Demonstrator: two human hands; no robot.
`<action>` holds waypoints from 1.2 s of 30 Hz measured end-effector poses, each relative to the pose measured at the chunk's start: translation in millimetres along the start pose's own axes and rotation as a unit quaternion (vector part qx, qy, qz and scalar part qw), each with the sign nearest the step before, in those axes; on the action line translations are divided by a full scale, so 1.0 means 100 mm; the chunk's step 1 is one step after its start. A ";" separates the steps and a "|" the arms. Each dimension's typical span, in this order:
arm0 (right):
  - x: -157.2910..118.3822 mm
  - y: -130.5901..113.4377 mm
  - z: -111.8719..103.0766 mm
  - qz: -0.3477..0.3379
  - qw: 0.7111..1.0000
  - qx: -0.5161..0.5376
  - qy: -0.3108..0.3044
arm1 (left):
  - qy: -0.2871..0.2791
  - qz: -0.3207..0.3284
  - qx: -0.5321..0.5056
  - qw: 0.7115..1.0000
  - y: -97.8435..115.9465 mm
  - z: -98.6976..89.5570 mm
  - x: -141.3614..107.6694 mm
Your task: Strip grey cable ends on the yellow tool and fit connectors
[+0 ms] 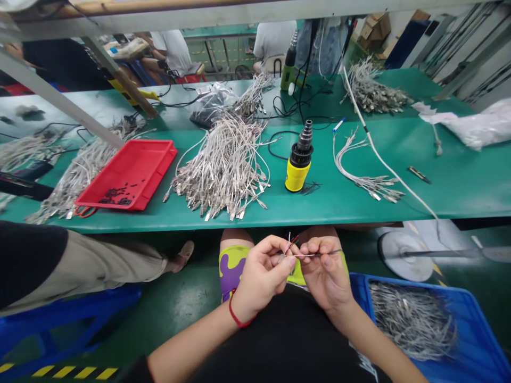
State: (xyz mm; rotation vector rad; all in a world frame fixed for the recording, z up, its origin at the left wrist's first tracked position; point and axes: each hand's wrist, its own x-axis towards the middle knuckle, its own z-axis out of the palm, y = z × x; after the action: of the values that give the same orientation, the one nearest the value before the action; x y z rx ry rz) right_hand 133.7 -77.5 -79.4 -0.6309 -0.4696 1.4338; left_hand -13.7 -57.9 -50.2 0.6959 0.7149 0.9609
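Left hand (pixel 263 274): closed, thumb and fingertips pinching the cable near its stripped end; a red cord bracelet (pixel 236 315) circles the wrist.
Right hand (pixel 324 274): closed on the same cable just beside the left hand, so the two hands are together, fingers almost touching.
Cable (pixel 315 254): thin and dark, held level in both hands above the lap, below the bench edge; fine red and green wires (pixel 292 243) stick up at the end between the hands.
Lap: patterned purple-and-yellow shorts (pixel 232 271) under the hands.
Crate: blue (pixel 475 324), low at the right, beside the right forearm, heaped with gray cables (pixel 411 319).
Bench: green (pixel 319 205), straight ahead, its edge just beyond the hands.
On the bench: a large cable heap (pixel 223 170), a red tray (pixel 167 151) with small black parts (pixel 114 196), a yellow-and-black stepped cylinder (pixel 298 159), a smaller cable bunch (pixel 369 181), and a craft knife (pixel 419 174).
Far side: more cable bunches (pixel 371 90) and a white bag (pixel 475 127).
Co-worker: a leg in beige trousers (pixel 91 260) and a sandal (pixel 183 255), at the left, apart from the person's hands.
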 end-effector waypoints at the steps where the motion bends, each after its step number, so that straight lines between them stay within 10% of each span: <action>1: 0.00 0.00 0.00 0.000 1.000 0.001 -0.001 | 0.000 0.000 0.001 1.000 0.00 0.00 0.00; 36: 0.00 0.02 0.07 -0.030 0.999 -0.026 -0.026 | -0.010 0.022 -0.026 0.999 -0.04 -0.01 0.02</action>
State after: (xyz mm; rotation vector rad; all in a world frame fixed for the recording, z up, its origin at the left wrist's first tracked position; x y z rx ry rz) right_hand 128.2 -76.9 -75.4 -0.6169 -0.5631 1.3877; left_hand -12.2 -57.6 -54.0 0.6781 0.6570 1.0071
